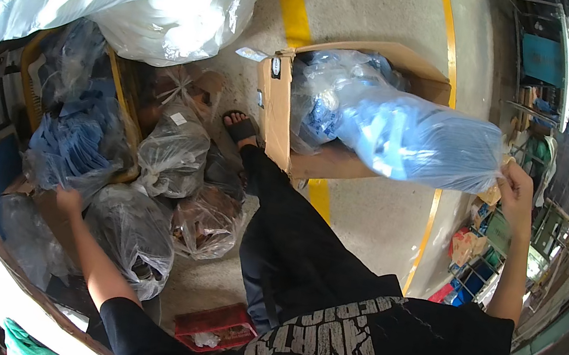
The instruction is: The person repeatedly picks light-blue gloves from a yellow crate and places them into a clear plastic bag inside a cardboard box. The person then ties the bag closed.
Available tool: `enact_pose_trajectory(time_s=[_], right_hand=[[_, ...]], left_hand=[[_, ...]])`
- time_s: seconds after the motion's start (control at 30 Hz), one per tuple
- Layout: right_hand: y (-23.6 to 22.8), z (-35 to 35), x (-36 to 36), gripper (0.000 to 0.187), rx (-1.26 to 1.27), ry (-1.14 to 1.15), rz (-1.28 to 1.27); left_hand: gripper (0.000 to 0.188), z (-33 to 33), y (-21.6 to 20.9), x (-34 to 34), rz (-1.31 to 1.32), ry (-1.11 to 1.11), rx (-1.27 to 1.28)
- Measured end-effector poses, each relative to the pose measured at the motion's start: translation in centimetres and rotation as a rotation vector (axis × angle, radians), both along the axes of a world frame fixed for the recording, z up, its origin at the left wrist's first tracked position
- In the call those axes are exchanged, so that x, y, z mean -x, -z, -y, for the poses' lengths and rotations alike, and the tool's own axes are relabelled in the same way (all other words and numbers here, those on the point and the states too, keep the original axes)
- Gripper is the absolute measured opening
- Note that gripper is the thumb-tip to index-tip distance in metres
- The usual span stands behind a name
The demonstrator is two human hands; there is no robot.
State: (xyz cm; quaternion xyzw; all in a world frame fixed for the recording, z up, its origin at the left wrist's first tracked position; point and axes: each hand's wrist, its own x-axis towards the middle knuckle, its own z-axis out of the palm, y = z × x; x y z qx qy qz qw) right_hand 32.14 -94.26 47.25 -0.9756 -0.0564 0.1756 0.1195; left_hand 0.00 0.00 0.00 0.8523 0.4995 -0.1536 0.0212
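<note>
Pinching the long bag (419, 140) by its right end in the right hand (514, 189) and the left bag (79, 143) in the left hand (68, 201), I should pull gently.

The person wears a black short-sleeved T-shirt (443, 354) with a large, distressed block-letter print (322, 334) in pale grey, thin crack-like lines trailing from it. Below are loose black trousers (310, 246) and a dark open-toed slide sandal (242, 131), probably black, though it shows small. The left hand (68, 203) and right hand (517, 190) are bare.
</note>
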Motion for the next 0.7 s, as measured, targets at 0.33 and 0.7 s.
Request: enact_pose_trajectory(time_s=[0.33, 0.7], right_hand=[[22.1, 13.6, 1.4, 0.029, 0.128, 0.557, 0.259], [45.8, 19.1, 4.3, 0.038, 0.491, 0.551, -0.023]], left_hand=[[0.038, 3.4, -5.8, -1.0, -0.021, 0.057, -0.204], [0.063, 4.6, -5.5, -1.9, 0.810, -0.720, 0.519]])
